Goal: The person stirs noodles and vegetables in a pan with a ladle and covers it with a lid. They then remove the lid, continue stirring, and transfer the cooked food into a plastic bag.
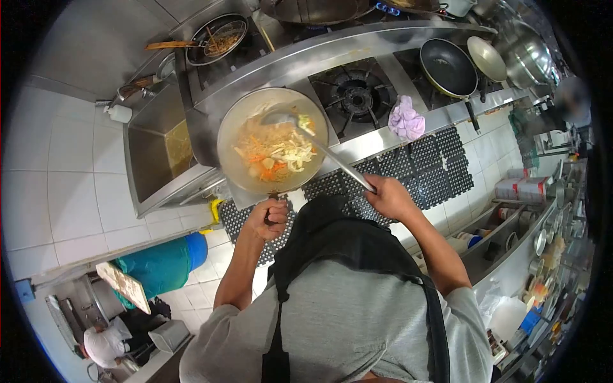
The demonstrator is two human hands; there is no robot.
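Observation:
A large wok [233,156] sits on the stove's left front part, holding shredded orange and pale yellow-green food [274,153]. My left hand [268,219] is closed around the wok's handle at its near side. In my right hand [387,196] is the end of a long metal ladle [338,159], gripped with closed fingers. The ladle's bowl rests among the food inside the wok, toward its far side.
An open burner [355,96] lies right of the wok, then a pink cloth [406,119] and a black frying pan [448,67]. A sink [153,159] is at the left. A strainer [225,39] stands behind. Another person [105,341] is at lower left.

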